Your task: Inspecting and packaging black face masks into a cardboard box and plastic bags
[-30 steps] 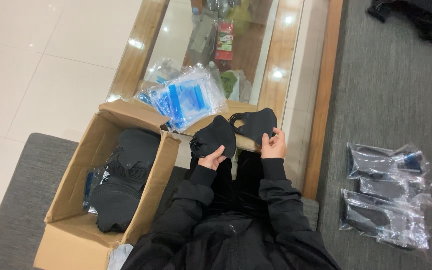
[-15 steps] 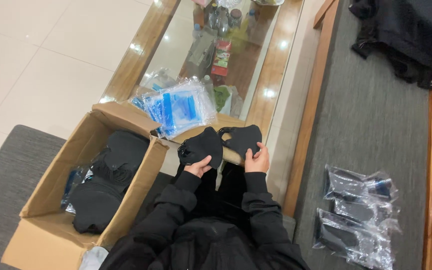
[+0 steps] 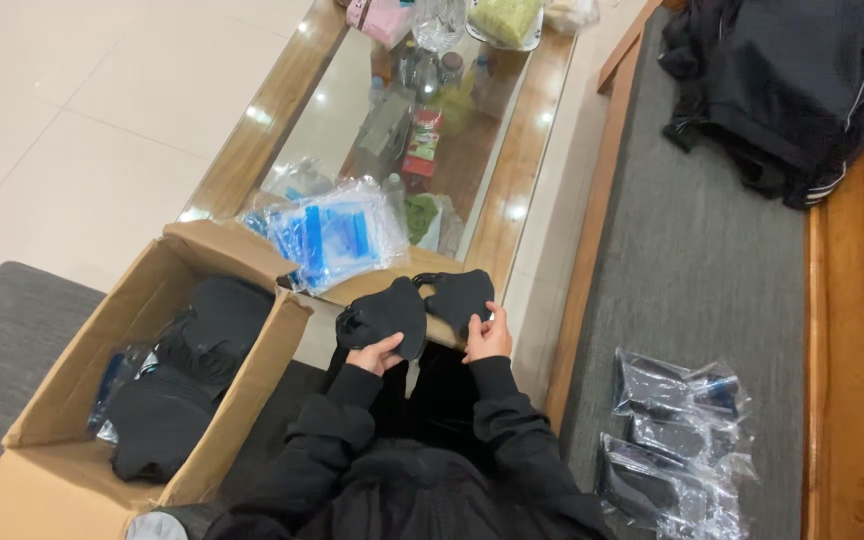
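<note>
— Two black masks (image 3: 422, 310) up in front of me, over my lap, one in each hand, their inner edges overlapping.

— How's the hold?

— My left hand (image 3: 374, 353) has its fingers closed on the bottom edge of the left mask; my right hand (image 3: 489, 338) pinches the lower side of the right one. Both hands are closed on cloth.

— What stage is this?

— I'd judge I'm pairing or sorting them. The cardboard box (image 3: 72, 400) to my left is full of more black masks. A stack of clear bags (image 3: 337, 232) lies on the glass table (image 3: 522, 170) just ahead, and filled packets (image 3: 677, 440) sit on the grey cushion to my right.

— And the next move?

— Probably lining the edges up flat, and it needs a hand freed first.
</note>
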